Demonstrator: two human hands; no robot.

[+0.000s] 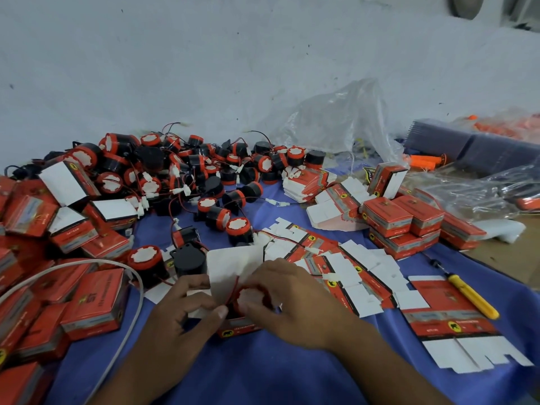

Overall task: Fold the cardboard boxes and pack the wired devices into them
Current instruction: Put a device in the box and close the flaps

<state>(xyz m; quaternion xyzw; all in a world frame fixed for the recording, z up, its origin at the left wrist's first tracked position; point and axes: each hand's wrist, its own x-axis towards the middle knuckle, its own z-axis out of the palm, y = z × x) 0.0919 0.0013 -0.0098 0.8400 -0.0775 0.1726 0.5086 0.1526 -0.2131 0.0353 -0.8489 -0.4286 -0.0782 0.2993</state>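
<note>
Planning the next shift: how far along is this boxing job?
Done: closed red cardboard boxes stacked right and heaped left. In hand: left hand holds an open red box, right hand seats a round red-and-black wired device in it. Remaining: a pile of loose devices, many flat box blanks.

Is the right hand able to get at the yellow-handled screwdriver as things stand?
Probably yes, once freed: the yellow-handled screwdriver lies uncovered on a flat box blank to the right, nothing over it. But the right hand holds a wired device in the open box.
</note>
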